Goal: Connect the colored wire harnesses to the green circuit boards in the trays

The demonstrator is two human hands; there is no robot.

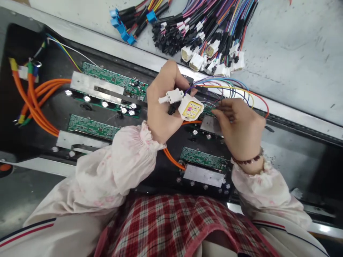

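My left hand (163, 100) grips a white multi-pin connector (191, 107) with a yellow face, and a smaller white plug (171, 96) sticks out beside it. Thin coloured wires (227, 87) arc from the connector towards the right. My right hand (238, 128) pinches some of these wires between its fingertips, just above a green circuit board (208, 110) that is mostly hidden beneath the wires and fingers. A beaded bracelet (248, 160) circles my right wrist, below a ruffled pale floral sleeve (264, 189).
A black panel (32, 53) carries several green circuit boards, metal plates, capacitors and thick orange cables (34, 103). Beyond its metal edge, bundled wire harnesses (203, 35) with white, black and blue connectors lie on a grey surface. My plaid skirt (171, 228) fills the bottom.
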